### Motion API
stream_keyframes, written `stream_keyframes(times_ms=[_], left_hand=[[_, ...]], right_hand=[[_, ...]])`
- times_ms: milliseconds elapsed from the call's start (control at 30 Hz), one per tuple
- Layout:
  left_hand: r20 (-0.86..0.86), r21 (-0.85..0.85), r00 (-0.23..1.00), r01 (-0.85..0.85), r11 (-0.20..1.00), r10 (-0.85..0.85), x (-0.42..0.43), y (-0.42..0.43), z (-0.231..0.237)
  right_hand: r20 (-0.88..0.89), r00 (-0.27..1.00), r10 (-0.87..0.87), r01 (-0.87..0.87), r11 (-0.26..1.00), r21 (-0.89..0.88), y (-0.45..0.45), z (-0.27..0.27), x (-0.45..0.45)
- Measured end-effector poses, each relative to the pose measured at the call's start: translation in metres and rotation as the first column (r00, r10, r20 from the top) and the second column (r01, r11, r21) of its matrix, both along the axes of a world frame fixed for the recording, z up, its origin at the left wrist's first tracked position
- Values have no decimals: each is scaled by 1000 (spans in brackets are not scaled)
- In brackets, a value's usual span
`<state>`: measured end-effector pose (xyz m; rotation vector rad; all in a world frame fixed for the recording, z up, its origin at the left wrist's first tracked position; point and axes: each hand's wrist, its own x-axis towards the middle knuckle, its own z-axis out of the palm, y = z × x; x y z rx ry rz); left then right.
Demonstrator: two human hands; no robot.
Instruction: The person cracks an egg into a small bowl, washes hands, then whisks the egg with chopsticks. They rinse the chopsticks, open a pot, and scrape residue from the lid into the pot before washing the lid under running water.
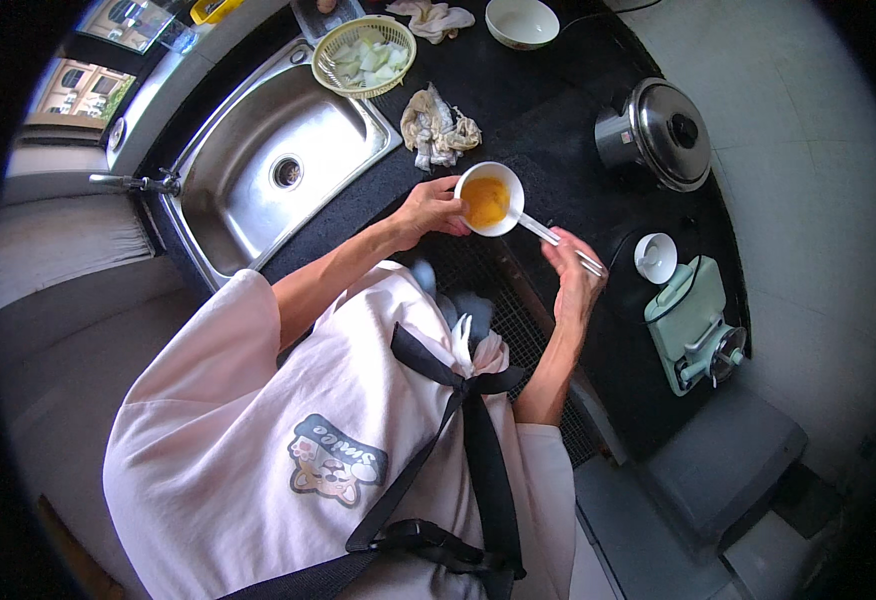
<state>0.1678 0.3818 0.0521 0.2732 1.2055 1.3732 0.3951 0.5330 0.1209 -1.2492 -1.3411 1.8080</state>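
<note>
My left hand grips a small white bowl by its left side, thumb at the rim. Inside lies an orange-yellow liquid that looks like beaten egg. A pair of white chopsticks is held in my right hand, to the right of the bowl. Their far ends reach the bowl's lower right rim; whether the tips touch the liquid I cannot tell. The bowl is above the near edge of the black countertop. Just beyond it lies a crumpled cloth.
A stainless steel sink with a tap is at left. Beyond it stands a yellow colander of pale cut vegetable pieces. At right are a lidded metal pot, a small white bowl and a pale green appliance with a cord.
</note>
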Motion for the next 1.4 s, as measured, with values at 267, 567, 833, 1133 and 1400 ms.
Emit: stream_keyframes(times_ms=[267, 567, 833, 1133, 1400], left_hand=[[7, -19, 1000, 1, 1000, -1, 2, -2, -3], [44, 21, 999, 26, 999, -27, 2, -4, -1], [4, -32, 1000, 9, 999, -8, 1, 0, 6], [27, -39, 1000, 12, 999, -11, 3, 0, 8], [6, -20, 1000, 17, 1000, -16, 5, 1, 6]], right_hand=[[-102, 975, 197, -210, 966, -147, 5, -16, 6], [-275, 961, -28, -3, 994, -110, 7, -39, 11], [-194, 959, 208, -240, 957, -163, 3, -40, 14], [-234, 969, 77, -99, 992, -83, 9, -39, 10], [-263, 964, 21, -61, 988, -144, 5, -41, 14]])
